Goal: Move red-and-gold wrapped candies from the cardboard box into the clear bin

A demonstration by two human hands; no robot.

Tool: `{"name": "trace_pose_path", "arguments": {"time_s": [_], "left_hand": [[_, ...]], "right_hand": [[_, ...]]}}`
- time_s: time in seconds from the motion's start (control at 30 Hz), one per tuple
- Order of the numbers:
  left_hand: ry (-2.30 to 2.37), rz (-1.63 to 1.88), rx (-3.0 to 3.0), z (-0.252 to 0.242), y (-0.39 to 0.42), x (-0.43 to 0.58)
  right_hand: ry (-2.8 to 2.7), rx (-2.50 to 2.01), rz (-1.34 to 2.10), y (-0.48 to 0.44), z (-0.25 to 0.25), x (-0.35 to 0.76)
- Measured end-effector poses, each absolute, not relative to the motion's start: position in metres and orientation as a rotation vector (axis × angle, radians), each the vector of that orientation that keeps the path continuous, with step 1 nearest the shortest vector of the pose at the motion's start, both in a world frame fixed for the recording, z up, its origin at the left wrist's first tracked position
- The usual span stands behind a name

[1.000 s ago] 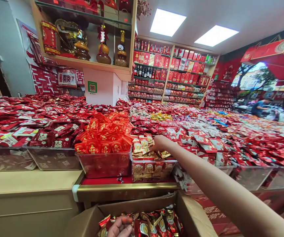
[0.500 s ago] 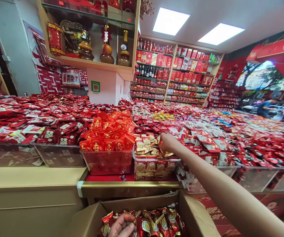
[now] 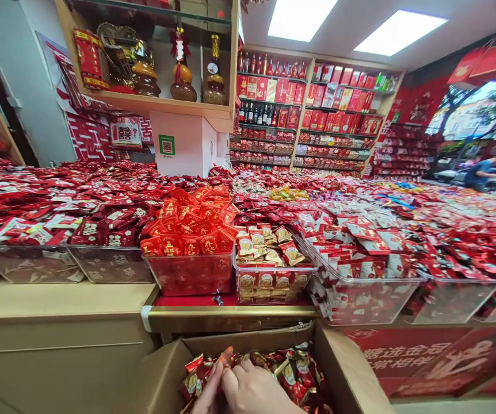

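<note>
Both hands meet low in the frame, over an open cardboard box (image 3: 161,374) of red-and-gold wrapped candies (image 3: 293,374). My left hand (image 3: 210,386) has its fingers bent up together, the tips beside my right hand. Curled and closed, my right hand (image 3: 254,391) presses against the left one with its back toward me. Whatever lies between the hands is hidden. Beyond the box, a clear plastic bin (image 3: 276,268) holds similar candies (image 3: 259,244) in neat rows, with a few lying at angles on top.
A bin of bright red packets (image 3: 190,230) stands left of the candy bin, and a bin of white-and-red packets (image 3: 369,253) stands right. A gold-edged counter (image 3: 231,313) runs behind the box. Shelves of bottles and gift boxes (image 3: 274,89) line the back.
My right hand has come back from the candy bin to my left hand over the box. Candies in the bin now show where that hand was. The view has shifted slightly.
</note>
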State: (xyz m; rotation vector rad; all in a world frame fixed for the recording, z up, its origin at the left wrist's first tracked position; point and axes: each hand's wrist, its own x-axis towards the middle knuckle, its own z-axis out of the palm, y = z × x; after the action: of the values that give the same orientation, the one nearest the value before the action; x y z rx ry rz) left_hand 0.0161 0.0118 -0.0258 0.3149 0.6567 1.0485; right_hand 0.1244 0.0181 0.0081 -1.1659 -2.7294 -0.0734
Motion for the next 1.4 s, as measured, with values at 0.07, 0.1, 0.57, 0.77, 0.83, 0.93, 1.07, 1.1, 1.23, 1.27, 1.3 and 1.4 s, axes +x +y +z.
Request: {"name": "trace_pose_path", "arguments": {"time_s": [0.07, 0.1, 0.57, 0.77, 0.83, 0.93, 1.07, 1.1, 1.23, 1.27, 1.3, 1.4], "left_hand": [[0.625, 1.078, 0.303, -0.021, 0.014, 0.016], [0.599, 1.092, 0.304, -0.017, 0.015, 0.016], [0.620, 1.120, 0.381, -0.003, 0.008, 0.016], [0.830, 1.265, 0.561, -0.002, 0.009, 0.018], [0.863, 1.285, 0.617, 0.001, 0.008, 0.016], [0.898, 1.281, 0.644, 0.005, 0.009, 0.015], [0.908, 1.287, 0.623, 0.007, 0.009, 0.017], [0.905, 1.294, 0.612, 0.007, 0.008, 0.017], [0.900, 1.305, 0.595, 0.006, 0.007, 0.019], [0.888, 1.306, 0.588, 0.004, 0.007, 0.019], [0.871, 1.302, 0.578, 0.003, 0.008, 0.019], [0.827, 1.277, 0.553, -0.004, 0.009, 0.018]], "right_hand": [[-2.639, -1.234, 0.201, 0.022, 0.016, 0.131], [-2.527, -1.273, 0.356, 0.023, 0.022, 0.135], [-1.891, -1.348, 1.153, 0.035, 0.034, 0.155], [-1.719, -1.260, 1.237, 0.039, 0.031, 0.155], [-1.590, -1.179, 1.407, 0.039, 0.030, 0.154], [-1.368, -1.141, 1.617, 0.041, 0.028, 0.152], [-1.216, -1.142, 1.725, 0.042, 0.022, 0.153], [-1.216, -1.137, 1.730, 0.042, 0.021, 0.153], [-1.320, -1.087, 1.707, 0.041, 0.019, 0.151], [-1.349, -1.083, 1.688, 0.041, 0.019, 0.150], [-1.371, -1.091, 1.671, 0.041, 0.018, 0.150], [-1.409, -1.150, 1.641, 0.041, 0.018, 0.149]]}}
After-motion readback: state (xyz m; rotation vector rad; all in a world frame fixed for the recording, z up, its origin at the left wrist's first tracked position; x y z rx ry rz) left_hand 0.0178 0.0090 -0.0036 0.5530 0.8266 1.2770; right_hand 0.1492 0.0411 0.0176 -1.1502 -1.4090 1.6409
